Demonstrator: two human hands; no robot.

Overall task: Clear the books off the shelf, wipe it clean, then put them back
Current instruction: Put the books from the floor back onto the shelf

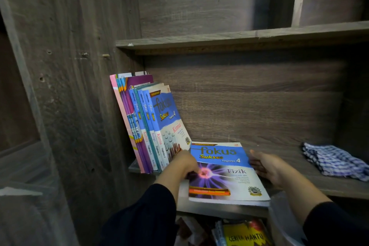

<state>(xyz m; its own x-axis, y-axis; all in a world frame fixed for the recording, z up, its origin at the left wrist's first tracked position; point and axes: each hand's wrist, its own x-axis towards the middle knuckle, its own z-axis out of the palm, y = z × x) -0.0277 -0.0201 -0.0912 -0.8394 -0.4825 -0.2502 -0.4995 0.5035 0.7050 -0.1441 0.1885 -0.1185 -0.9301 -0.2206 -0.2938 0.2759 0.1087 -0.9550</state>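
Dark wooden shelf (299, 183) w/ leaning row of blue/purple books (147, 126); flat blue Fizik book (223, 173) at front edge. Left hand (187, 163) grips its edge; right hand (265, 166) flat alongside, fingers straight. Risk: row topples if nudged.

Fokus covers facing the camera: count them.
2: the Kimia book leaning at the end of the upright row, and the Fizik book lying flat. Spines in the row hide other covers.

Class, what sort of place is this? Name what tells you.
Probably a home or school study corner: a wooden bookshelf, school textbooks such as a Fizik book, and a checked cloth for wiping.
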